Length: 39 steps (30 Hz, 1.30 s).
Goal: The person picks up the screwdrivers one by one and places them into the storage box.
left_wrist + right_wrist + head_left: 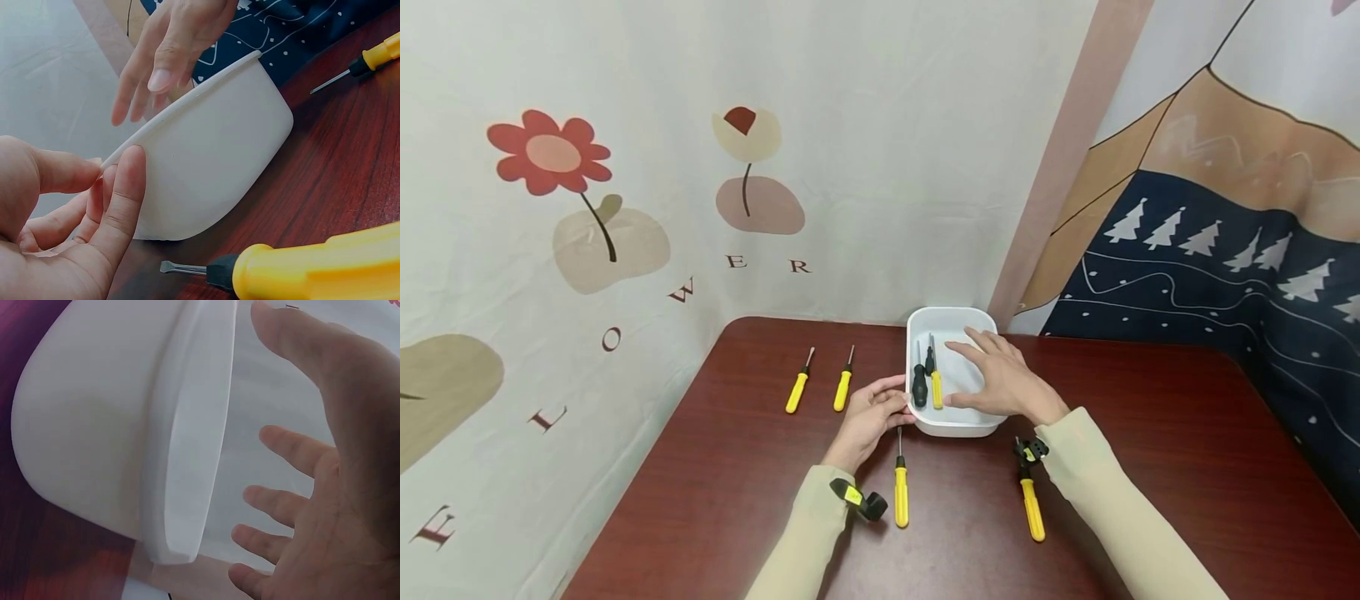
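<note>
A white plastic container (962, 427) stands near the table's back edge. My left hand (871, 421) pinches its rim at the left front corner; in the left wrist view, fingers (125, 194) lie against its outer wall. Over the container's right side hovers my right hand (1003, 379), fingers spread and holding nothing, also seen in the right wrist view. Inside the container lie a black-handled screwdriver (920, 388) and a yellow-handled screwdriver (936, 387). A small black piece beside them is too small to identify.
Two yellow-handled screwdrivers, one farther left (797, 392) and one nearer (843, 390), lie left of the container. Another screwdriver (902, 496) lies in front, by my left wrist. A further one (1032, 508) lies below my right wrist. Printed curtains hang behind the table (737, 467).
</note>
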{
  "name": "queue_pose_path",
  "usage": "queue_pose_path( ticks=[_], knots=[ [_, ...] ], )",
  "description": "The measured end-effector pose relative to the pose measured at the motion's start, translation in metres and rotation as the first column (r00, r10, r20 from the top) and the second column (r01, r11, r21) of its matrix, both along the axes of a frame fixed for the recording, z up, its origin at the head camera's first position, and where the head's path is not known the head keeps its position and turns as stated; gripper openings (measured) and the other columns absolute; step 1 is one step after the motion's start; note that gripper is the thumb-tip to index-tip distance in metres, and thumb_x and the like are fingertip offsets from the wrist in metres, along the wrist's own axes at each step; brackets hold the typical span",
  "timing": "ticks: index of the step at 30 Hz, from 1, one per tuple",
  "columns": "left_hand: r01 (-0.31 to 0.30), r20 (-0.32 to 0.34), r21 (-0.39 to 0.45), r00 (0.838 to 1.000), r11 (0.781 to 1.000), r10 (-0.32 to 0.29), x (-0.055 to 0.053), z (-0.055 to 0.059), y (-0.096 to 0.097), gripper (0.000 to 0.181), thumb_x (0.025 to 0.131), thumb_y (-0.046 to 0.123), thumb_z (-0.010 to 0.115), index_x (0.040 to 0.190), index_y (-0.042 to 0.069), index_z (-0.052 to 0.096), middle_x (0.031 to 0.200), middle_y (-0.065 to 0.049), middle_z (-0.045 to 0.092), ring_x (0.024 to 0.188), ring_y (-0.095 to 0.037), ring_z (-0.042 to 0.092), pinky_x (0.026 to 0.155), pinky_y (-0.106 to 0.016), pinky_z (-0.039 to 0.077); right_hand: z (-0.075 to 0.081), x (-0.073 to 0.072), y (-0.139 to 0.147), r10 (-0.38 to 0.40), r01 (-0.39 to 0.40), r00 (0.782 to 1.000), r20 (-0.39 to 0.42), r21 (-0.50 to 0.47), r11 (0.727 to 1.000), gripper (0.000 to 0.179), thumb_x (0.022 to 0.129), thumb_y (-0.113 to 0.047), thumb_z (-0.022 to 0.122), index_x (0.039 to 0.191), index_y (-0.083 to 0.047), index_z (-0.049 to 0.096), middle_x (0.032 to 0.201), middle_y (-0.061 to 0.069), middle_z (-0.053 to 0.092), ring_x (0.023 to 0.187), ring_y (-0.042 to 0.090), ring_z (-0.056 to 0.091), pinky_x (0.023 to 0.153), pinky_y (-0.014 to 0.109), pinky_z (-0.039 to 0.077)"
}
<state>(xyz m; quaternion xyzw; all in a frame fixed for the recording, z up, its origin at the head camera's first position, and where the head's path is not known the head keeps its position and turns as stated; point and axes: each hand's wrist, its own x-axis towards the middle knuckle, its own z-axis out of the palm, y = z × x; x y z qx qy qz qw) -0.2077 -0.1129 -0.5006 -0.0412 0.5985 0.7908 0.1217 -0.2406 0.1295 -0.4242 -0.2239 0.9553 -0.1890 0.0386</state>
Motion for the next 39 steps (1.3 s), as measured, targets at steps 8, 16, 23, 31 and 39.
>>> queue_pose_path(
  ticks=[8, 16, 23, 31, 39],
  knots=[
    [-0.003, -0.003, 0.009, 1.0, 1.0, 0.003, 0.001, -0.002, 0.0, 0.042, 0.098, -0.005, 0.061, 0.14, -0.002, 0.057, 0.098, -0.011, 0.064, 0.077, -0.013, 0.068, 0.073, -0.025, 0.065, -0.001, 0.005, 0.008, -0.039, 0.039, 0.999, -0.014, -0.023, 0.999, 0.095, 0.081, -0.057, 0.079, 0.16, -0.026, 0.037, 0.171, 0.018, 0.019, 0.153, 0.048, 0.02, 0.121, 0.073, 0.023],
    [-0.006, -0.008, 0.009, 1.0, 1.0, 0.007, 0.002, -0.001, 0.0, 0.042, 0.098, -0.005, 0.062, 0.14, -0.002, 0.058, 0.097, -0.012, 0.065, 0.076, -0.013, 0.067, 0.072, -0.025, 0.065, -0.005, 0.013, 0.016, -0.099, 0.098, 0.995, -0.024, -0.044, 0.994, 0.1, 0.079, -0.057, 0.081, 0.161, -0.024, 0.034, 0.17, 0.02, 0.018, 0.151, 0.047, 0.022, 0.12, 0.075, 0.023],
    [-0.004, -0.01, 0.006, 1.0, 1.0, 0.004, 0.001, -0.001, -0.001, 0.044, 0.098, -0.005, 0.062, 0.142, -0.004, 0.056, 0.099, -0.013, 0.064, 0.076, -0.013, 0.067, 0.072, -0.025, 0.065, -0.01, 0.019, 0.02, -0.161, 0.159, 0.987, -0.024, -0.061, 0.985, 0.107, 0.077, -0.058, 0.082, 0.162, -0.018, 0.031, 0.168, 0.023, 0.02, 0.148, 0.048, 0.024, 0.119, 0.076, 0.024],
    [0.005, -0.007, 0.008, 1.0, 1.0, -0.005, 0.001, -0.002, -0.001, 0.043, 0.098, -0.005, 0.061, 0.141, -0.003, 0.056, 0.098, -0.012, 0.064, 0.077, -0.013, 0.067, 0.073, -0.025, 0.065, -0.015, 0.027, 0.028, -0.199, 0.196, 0.98, -0.014, -0.107, 0.975, 0.107, 0.078, -0.056, 0.082, 0.161, -0.013, 0.031, 0.165, 0.027, 0.024, 0.147, 0.051, 0.025, 0.114, 0.08, 0.028],
    [-0.001, -0.004, 0.007, 1.0, 1.0, 0.001, 0.001, -0.002, 0.0, 0.042, 0.098, -0.004, 0.062, 0.14, -0.001, 0.058, 0.1, -0.013, 0.065, 0.077, -0.013, 0.067, 0.073, -0.025, 0.065, -0.02, 0.035, 0.036, -0.25, 0.251, 0.968, 0.03, -0.14, 0.958, 0.107, 0.08, -0.055, 0.082, 0.162, -0.013, 0.028, 0.165, 0.028, 0.022, 0.145, 0.053, 0.027, 0.109, 0.081, 0.033]
  ],
)
